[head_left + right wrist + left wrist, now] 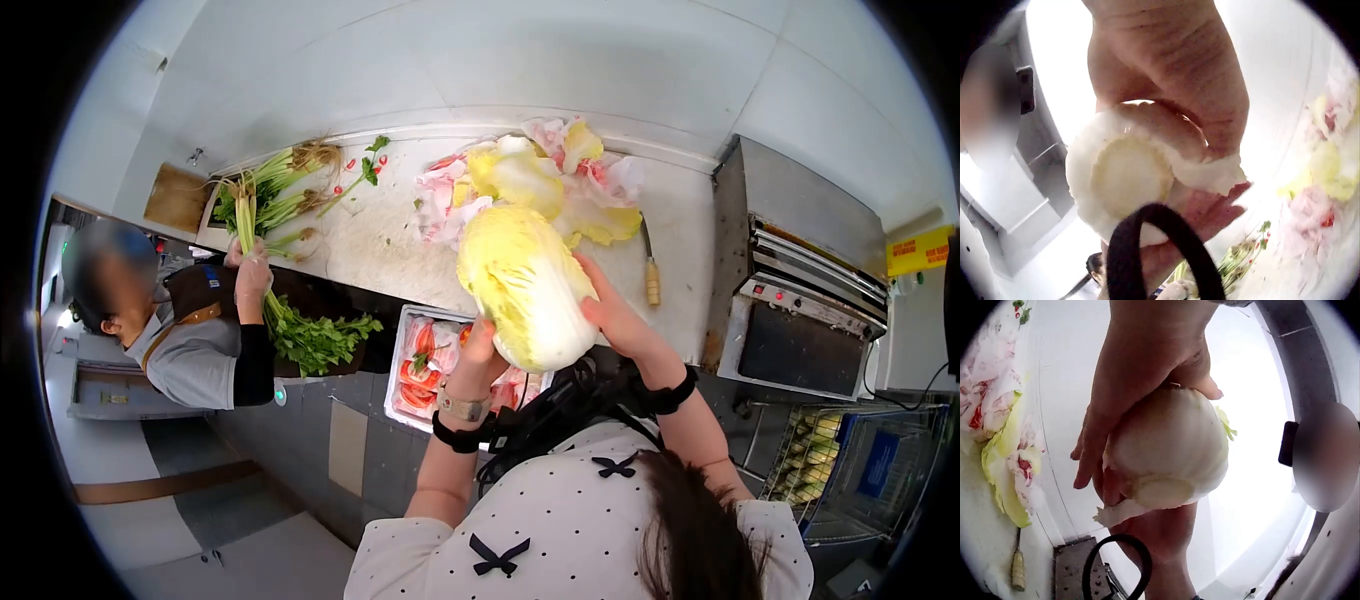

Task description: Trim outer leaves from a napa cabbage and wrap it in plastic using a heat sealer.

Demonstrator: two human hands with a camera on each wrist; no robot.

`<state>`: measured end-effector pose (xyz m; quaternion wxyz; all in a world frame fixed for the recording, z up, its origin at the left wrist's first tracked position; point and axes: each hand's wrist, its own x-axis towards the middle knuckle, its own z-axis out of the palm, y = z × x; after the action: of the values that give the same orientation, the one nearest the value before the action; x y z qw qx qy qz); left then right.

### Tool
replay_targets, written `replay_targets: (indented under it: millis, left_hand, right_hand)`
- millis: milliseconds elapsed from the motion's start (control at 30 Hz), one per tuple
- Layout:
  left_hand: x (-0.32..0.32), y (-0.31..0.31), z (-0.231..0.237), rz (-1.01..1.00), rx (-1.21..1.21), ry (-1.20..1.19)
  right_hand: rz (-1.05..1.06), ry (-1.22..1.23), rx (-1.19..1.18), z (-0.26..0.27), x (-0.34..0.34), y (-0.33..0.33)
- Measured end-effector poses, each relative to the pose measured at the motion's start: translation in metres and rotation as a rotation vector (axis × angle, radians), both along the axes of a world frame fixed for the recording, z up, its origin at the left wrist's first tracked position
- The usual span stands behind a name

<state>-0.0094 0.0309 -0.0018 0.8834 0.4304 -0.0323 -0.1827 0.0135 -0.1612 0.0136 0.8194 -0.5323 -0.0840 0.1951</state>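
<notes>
A large napa cabbage [525, 285], yellow-leaved on top and white at its base, is held up between my two hands, over the counter's front edge. My left hand [482, 352] grips its near left side; my right hand [618, 318] holds the right side. The pale cut stem end [1132, 178] shows in the right wrist view, with a loose strip of white leaf [1207, 175] hanging beside it. Behind the cabbage lie peeled outer leaves [515, 175] and crumpled pink-and-white wrapping [440, 205]. The left-hand fingers [1090, 453] spread along the cabbage in the left wrist view.
A knife [652, 280] with a wooden handle lies right of the leaves. At left another person [200, 340] in gloves holds celery [310, 330]. Below stands a white box [397, 385] of wrapped red produce. An oven [800, 290] and a cart [880, 465] are at right.
</notes>
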Motion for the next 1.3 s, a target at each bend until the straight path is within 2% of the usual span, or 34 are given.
replay_targets:
  millis: [33,133,233,333,433,567,667,767,867,967,1200,1300]
  left_hand:
    - [0.0,-0.001,0.0,0.001,-0.037,0.055]
    - [0.005,0.001,0.003,-0.001,-0.016,0.133]
    - [0.004,-0.002,0.01,0.115,-0.023,0.182]
    - [0.004,0.002,0.011,0.044,-0.03,-0.009]
    - [0.005,0.002,0.018,0.077,-0.059,-0.097]
    - [0.009,-0.002,0.023,0.14,-0.195,-0.13]
    - [0.011,-0.004,0.032,0.211,-0.053,-0.016]
    - [0.013,-0.004,0.03,0.175,-0.088,-0.071]
    - [0.014,-0.006,0.043,0.182,-0.192,0.117]
    - [0.013,-0.001,0.037,0.004,-0.563,0.105]
    - [0.011,-0.003,0.056,0.055,-0.312,0.267]
    - [0.012,-0.005,0.052,0.068,-0.254,0.298]
  right_hand:
    - [-0.014,-0.055,-0.114,0.012,0.002,-0.002]
    - [0.029,-0.343,-0.684,0.03,0.007,-0.012]
    - [-0.097,-0.494,-0.736,0.044,0.0,-0.007]
    - [-0.224,-0.457,-0.505,0.054,-0.007,-0.001]
    - [-0.242,-0.374,-0.305,0.058,-0.012,0.002]
    - [-0.284,-0.563,-0.412,0.059,-0.019,0.01]
    - [-0.343,-0.59,-0.344,0.052,-0.021,0.022]
    - [-0.425,-0.566,-0.208,0.037,-0.02,0.031]
    - [-0.476,-0.558,-0.093,0.032,-0.021,0.031]
    - [-0.444,-0.624,-0.197,0.034,-0.022,0.026]
    - [-0.437,-0.627,-0.318,0.037,-0.024,0.027]
    - [-0.355,-0.737,-0.496,0.038,-0.019,0.018]
